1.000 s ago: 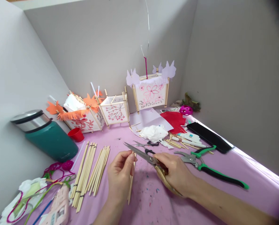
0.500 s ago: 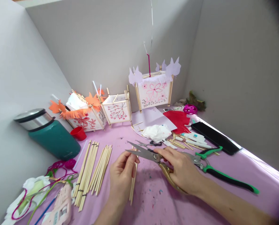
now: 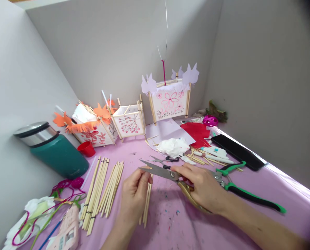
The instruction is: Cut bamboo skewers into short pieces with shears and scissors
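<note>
My right hand point(image 3: 203, 185) is wrapped round large scissors point(image 3: 164, 171) with gold-coloured handles. Their blades point left, nearly together, and the tips reach the fingers of my left hand point(image 3: 135, 196). That hand is closed in a pinch, thumb against forefinger; whatever is between the fingertips is hidden or too small to name. A few thin wooden sticks point(image 3: 146, 210) show below and to the right of my left fingers, with their upper ends covered. From this view I cannot tell whether the hand touches them.
Bundled sticks point(image 3: 96, 194) and looser sticks point(image 3: 112, 189) lie to the left. Green-handled pliers point(image 3: 248, 196) lie at right, small scissors point(image 3: 165, 159) behind my hands. Paper lanterns point(image 3: 130, 121), a teal bottle point(image 3: 59, 154), a red cup point(image 3: 86, 149) and a phone point(image 3: 238, 151) stand or lie around.
The scissor blades have come closer together at my left fingertips. Both hands stay almost in place. The sticks under my left hand show slightly spread apart. The whole view has shifted slightly.
</note>
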Motion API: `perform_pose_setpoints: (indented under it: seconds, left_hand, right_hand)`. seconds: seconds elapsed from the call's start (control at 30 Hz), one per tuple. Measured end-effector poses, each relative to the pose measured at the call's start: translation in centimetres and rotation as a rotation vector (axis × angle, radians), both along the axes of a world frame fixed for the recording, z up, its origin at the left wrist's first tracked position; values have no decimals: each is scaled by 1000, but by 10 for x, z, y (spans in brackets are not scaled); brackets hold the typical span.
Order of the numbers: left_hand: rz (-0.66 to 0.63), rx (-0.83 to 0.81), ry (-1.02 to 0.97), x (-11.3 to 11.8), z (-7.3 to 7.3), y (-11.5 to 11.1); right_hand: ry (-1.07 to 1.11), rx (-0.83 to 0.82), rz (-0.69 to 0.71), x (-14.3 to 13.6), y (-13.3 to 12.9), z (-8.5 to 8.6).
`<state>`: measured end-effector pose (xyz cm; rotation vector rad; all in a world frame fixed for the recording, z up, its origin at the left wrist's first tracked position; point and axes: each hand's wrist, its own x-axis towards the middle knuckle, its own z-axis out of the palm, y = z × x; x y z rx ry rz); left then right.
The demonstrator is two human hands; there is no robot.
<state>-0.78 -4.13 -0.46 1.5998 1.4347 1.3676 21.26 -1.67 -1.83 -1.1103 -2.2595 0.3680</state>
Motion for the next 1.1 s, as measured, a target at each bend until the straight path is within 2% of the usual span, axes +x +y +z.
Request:
perform_pose_setpoints:
  seconds: [0.17,0.53,1.1]
  left_hand:
    - [-54,-1,53,-6,5,1]
    - [-180,3,12,-11,12,3]
    - [-149,27,13,-11,12,7]
  right_hand:
    - [16,-12,41,3,2,2]
    - [58,-86,136,4,5,-1]
    - [41,-20,71,3,2,-2]
